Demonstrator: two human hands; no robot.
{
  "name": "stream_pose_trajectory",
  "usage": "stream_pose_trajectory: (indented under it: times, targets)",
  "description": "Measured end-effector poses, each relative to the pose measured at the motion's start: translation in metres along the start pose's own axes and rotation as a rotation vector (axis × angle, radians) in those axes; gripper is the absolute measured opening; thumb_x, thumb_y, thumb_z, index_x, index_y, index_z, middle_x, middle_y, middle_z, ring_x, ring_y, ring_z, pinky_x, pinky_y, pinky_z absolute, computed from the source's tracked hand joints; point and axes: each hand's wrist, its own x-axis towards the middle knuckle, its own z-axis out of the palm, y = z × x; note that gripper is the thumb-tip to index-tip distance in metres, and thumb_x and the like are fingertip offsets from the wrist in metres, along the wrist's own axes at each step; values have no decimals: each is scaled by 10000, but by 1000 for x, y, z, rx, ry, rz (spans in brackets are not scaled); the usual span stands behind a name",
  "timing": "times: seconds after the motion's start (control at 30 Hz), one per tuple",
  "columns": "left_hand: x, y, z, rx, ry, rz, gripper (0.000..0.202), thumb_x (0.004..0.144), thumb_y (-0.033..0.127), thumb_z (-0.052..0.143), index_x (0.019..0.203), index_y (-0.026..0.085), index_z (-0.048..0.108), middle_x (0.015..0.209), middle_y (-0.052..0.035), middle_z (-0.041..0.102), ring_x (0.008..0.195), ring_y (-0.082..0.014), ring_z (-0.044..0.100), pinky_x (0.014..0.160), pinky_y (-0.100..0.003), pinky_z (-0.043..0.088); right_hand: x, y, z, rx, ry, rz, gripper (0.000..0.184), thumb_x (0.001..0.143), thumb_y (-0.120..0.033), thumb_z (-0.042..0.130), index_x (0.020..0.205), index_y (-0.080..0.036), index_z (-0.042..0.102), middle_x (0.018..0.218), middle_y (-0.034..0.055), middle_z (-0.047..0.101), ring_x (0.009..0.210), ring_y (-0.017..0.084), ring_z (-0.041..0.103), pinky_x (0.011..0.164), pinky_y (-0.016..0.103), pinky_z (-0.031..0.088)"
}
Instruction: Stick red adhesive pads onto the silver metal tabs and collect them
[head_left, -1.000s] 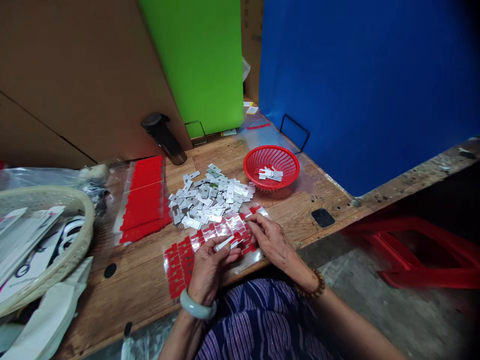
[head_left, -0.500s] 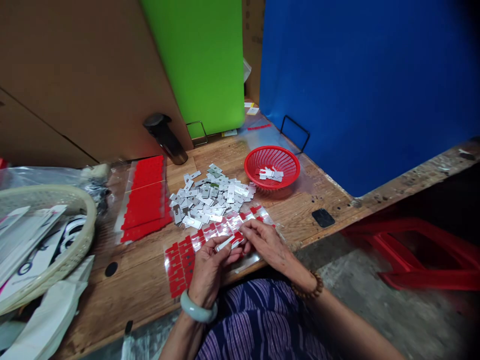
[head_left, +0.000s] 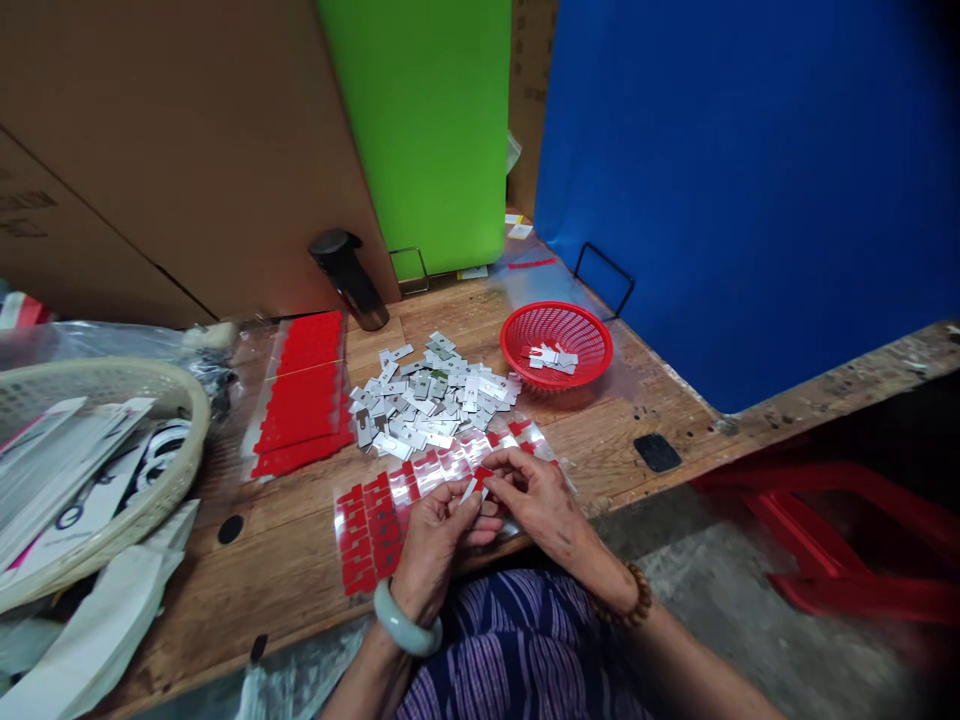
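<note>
My left hand [head_left: 439,535] pinches a small silver metal plate [head_left: 471,491] above a clear sheet of red stickers [head_left: 373,528] at the table's near edge. My right hand [head_left: 536,495] meets it, its fingertips pinching a red sticker [head_left: 482,473] against the plate's end. Just beyond my hands lies a pile of several loose silver plates [head_left: 431,395]. A red mesh basket [head_left: 556,344] behind the pile on the right holds a few plates.
More red sticker sheets [head_left: 304,395] lie left of the pile. A cream woven basket [head_left: 105,470] of papers sits at far left. A black cylinder [head_left: 349,278] leans by the cardboard wall. Green and blue panels stand behind. A red stool [head_left: 840,540] stands at right.
My right hand lifted off the sticker sheet and moved left to the plate held in my left hand. The view shifted slightly right.
</note>
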Motion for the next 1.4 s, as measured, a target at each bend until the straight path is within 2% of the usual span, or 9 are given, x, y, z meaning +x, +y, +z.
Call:
stream_pose_trajectory:
  times: [0.27,0.4,0.53,0.7,0.87,1.07,1.4]
  targets:
    - [-1,-2,9,-64,65,79,316,678,309,721,847,119,534,652,-33,676,541,-124,651,514,-198,529,-12,10,17,-257,166,-218,153,850,-179,499,922,-201,633,872,41,654,800,177,588,746,298,446]
    - [0,-5,9,-69,82,124,293,699,312,703,849,124,537,653,-8,660,522,-105,638,493,-180,515,-13,10,22,-246,197,-271,177,851,-142,480,893,-202,641,869,41,662,820,179,589,774,299,432]
    - [1,-7,10,-40,75,142,292,711,328,687,845,130,519,665,-14,663,550,-135,656,515,-221,532,-6,11,21,-78,206,-173,99,802,-153,538,788,-198,624,791,13,646,749,157,577,701,262,435]
    - [6,-11,6,3,94,144,323,693,344,695,851,131,509,645,-18,662,549,-151,660,498,-227,526,2,14,20,134,116,-33,56,739,-169,577,684,-182,579,744,-1,608,687,137,550,655,242,436]
    - [12,-12,0,-61,166,175,333,641,318,734,806,157,494,535,55,597,455,-108,609,454,-190,499,-4,12,30,148,86,-77,84,737,-161,557,656,-182,561,831,22,586,765,145,542,679,241,430]
    - [5,-6,4,-45,110,114,334,673,339,709,844,130,512,656,-33,679,507,-131,646,512,-229,535,0,9,26,214,104,11,77,769,-245,546,722,-184,543,716,-10,568,658,127,524,625,239,428]
    - [3,-6,3,-46,86,96,330,689,324,704,862,130,499,686,-58,693,561,-157,675,511,-217,535,8,13,21,81,82,-14,79,763,-225,532,701,-179,548,649,-29,556,605,114,503,583,226,401]
